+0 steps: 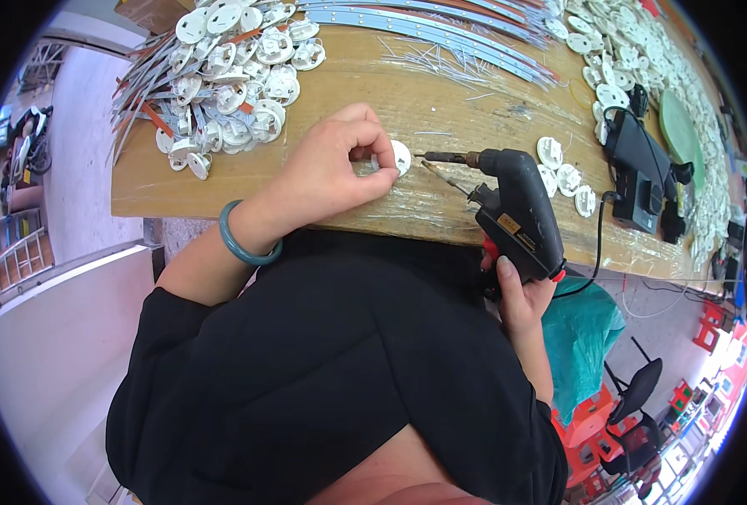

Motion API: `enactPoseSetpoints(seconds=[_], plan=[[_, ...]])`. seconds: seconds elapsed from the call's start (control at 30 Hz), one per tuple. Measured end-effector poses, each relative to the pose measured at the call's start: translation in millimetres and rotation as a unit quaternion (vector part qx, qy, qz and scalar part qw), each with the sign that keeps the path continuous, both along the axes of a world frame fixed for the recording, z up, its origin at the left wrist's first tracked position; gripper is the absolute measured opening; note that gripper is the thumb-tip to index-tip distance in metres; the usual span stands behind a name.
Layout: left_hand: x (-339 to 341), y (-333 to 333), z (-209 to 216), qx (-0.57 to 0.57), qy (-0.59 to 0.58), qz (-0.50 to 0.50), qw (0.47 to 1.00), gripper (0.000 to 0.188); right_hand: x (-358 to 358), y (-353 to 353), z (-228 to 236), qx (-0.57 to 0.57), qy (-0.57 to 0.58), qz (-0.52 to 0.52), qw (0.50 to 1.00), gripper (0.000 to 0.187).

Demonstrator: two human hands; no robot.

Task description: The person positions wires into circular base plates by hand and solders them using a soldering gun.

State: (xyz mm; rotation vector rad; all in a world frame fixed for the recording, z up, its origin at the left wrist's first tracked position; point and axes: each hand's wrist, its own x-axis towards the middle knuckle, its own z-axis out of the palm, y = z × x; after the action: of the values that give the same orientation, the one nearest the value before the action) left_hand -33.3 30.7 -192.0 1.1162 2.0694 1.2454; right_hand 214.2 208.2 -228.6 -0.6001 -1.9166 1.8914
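My left hand [340, 164] pinches a small round white plastic cap [401, 157] between thumb and fingers, just above the near part of the table. My right hand [521, 295] is wrapped round the handle of a black soldering gun [516, 202] with a red trigger. Its tip points left, very close to the cap's right edge; whether it touches I cannot tell. A thin feed tube [449, 178] slants up from the gun toward the same spot. To the right of the gun lie several loose white caps [568, 178].
A heap of white caps with wires and strips [239, 84] sits at the far left. Blue-grey LED strips [424, 34] and wire bits [449, 67] lie at the back. Right are a black box with a cable [638, 160], a green plate [681, 135] and many more caps [643, 50].
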Motion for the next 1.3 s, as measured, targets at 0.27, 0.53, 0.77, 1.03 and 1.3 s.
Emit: enactPoseSetpoints(seconds=[0.27,0.53,0.77,1.03,1.3], plan=[[0,3,0,-0.001,0.006,-0.013,1.000,0.012,3,4,-4,0.105,-0.025,0.019,0.994,0.051],[-2,4,2,-0.013,0.012,-0.029,0.999,0.013,-2,2,3,0.061,-0.011,0.047,0.997,0.044],[-3,3,4,-0.013,0.015,-0.040,0.999,0.013,-4,4,2,0.128,-0.011,0.047,0.991,0.045],[-1,4,4,-0.010,0.005,-0.036,0.999,0.013,-8,1,3,0.113,0.010,0.047,0.992,0.045],[0,4,2,-0.007,0.025,-0.032,0.999,0.013,-10,1,5,0.151,0.019,0.059,0.987,0.044]])
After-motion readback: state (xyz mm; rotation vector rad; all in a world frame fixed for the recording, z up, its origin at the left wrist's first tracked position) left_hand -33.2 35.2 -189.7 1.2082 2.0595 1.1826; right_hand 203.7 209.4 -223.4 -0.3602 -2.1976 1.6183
